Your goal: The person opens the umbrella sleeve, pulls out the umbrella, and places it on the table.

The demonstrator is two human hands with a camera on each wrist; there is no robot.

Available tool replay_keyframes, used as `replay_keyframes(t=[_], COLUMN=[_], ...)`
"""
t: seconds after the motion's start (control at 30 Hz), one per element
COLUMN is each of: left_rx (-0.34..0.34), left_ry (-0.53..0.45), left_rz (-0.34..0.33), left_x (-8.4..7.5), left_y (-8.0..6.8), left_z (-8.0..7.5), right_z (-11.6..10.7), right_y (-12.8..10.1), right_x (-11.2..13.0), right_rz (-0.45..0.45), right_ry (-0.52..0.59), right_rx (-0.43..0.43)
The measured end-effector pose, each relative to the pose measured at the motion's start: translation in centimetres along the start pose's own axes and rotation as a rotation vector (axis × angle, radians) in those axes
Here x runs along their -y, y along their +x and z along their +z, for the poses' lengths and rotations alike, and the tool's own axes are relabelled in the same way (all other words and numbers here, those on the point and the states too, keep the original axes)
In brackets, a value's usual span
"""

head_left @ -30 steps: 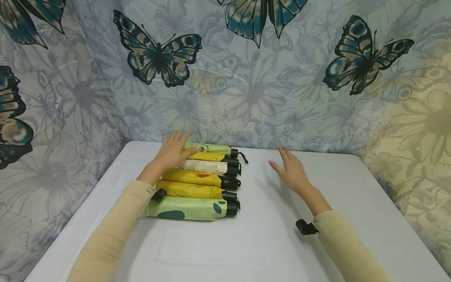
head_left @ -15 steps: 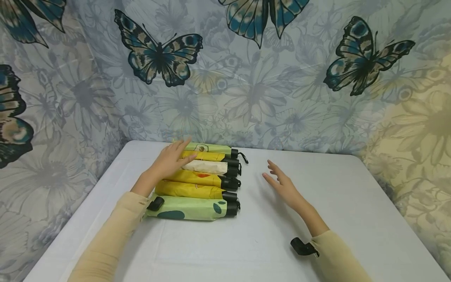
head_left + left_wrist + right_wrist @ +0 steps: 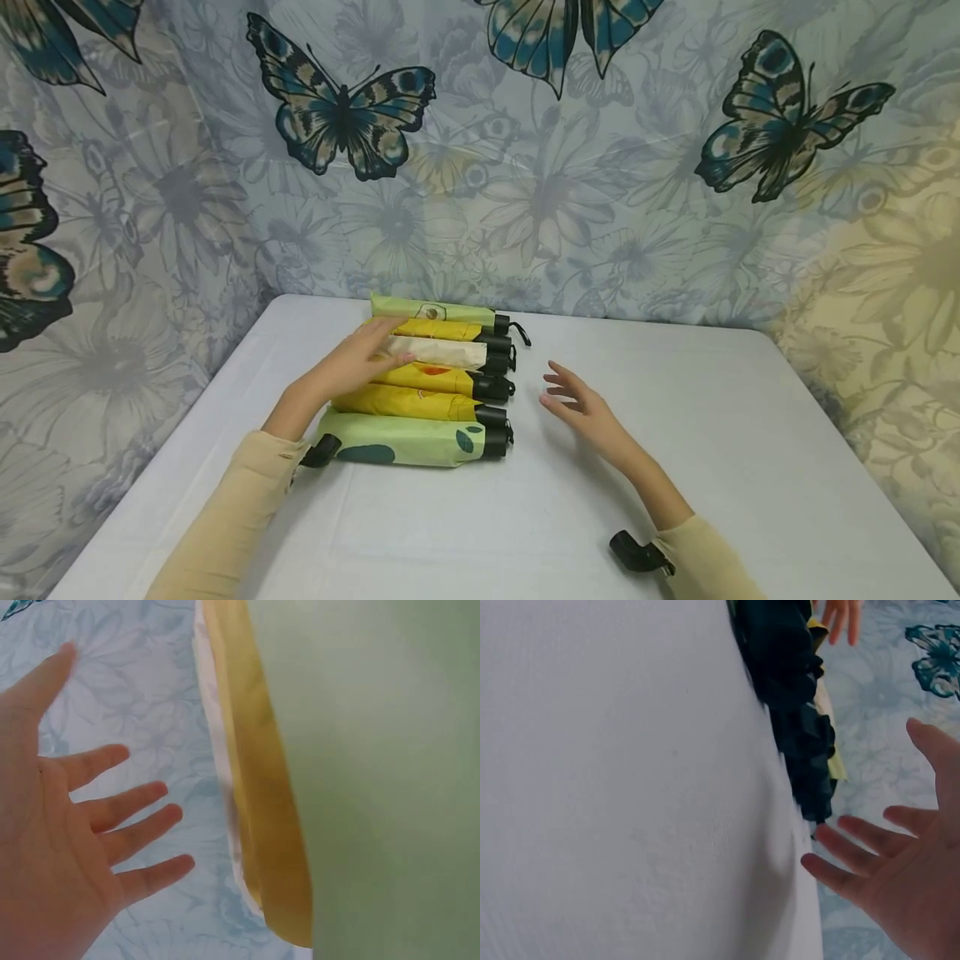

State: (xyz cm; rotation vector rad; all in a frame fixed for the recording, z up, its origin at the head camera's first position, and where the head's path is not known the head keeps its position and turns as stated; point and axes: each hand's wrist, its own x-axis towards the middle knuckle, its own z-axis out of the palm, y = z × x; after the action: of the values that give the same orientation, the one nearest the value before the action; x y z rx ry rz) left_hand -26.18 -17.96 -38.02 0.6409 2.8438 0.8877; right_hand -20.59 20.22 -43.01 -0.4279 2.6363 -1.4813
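Cylinders (image 3: 433, 379) in light-green, yellow and cream fabric covers (image 3: 408, 442) with black ends (image 3: 492, 388) lie six abreast on the white table (image 3: 697, 408); what the covers hold we cannot tell. We see the left hand (image 3: 352, 357) open above them (contact unclear), the right hand (image 3: 591, 417) open, gripping nothing, near the black ends.

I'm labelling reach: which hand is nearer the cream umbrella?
Left. The left hand is over the cream umbrella, at its left end; the right hand is apart, right of its handle.

Umbrellas (image 3: 442, 382) block left; free gap before right fingers (image 3: 567, 377).
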Motion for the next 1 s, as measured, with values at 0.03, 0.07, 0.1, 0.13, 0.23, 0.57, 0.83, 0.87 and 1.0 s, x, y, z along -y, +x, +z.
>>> replay_keyframes(t=[0.03, 0.07, 0.1, 0.13, 0.23, 0.57, 0.83, 0.87, 1.0], left_rx=[0.005, 0.013, 0.020, 0.028, 0.046, 0.070, 0.142, 0.154, 0.206], left_ry=[-0.013, -0.026, -0.039, -0.046, -0.065, -0.116, -0.162, -0.163, -0.183], left_rz=[0.008, 0.016, 0.021, 0.028, 0.057, 0.185, 0.233, 0.245, 0.276], left_x=[0.0, 0.0, 0.0, 0.0, -0.1, -0.1, 0.0, 0.0, -0.1], left_y=[-0.1, -0.3, -0.4, -0.5, -0.9, -2.2, -2.8, -2.8, -3.0], left_z=[0.0, 0.0, 0.0, 0.0, 0.0, 0.4, 0.7, 0.8, 0.8], right_z=[0.1, 0.3, 0.4, 0.5, 0.8, 1.8, 2.4, 2.4, 2.6], right_y=[-0.1, -0.1, -0.2, -0.3, -0.5, -0.8, -0.9, -1.0, -1.0], right_x=[0.0, 0.0, 0.0, -0.1, 0.0, 0.4, 0.4, 0.5, 0.6], right_rz=[-0.002, -0.007, -0.019, -0.030, -0.068, -0.119, -0.158, -0.158, -0.147], right_ry=[0.009, 0.026, 0.036, 0.049, 0.081, 0.095, 0.120, 0.125, 0.149], right_rx=[0.004, 0.005, 0.009, 0.014, 0.030, 0.110, 0.146, 0.151, 0.168])
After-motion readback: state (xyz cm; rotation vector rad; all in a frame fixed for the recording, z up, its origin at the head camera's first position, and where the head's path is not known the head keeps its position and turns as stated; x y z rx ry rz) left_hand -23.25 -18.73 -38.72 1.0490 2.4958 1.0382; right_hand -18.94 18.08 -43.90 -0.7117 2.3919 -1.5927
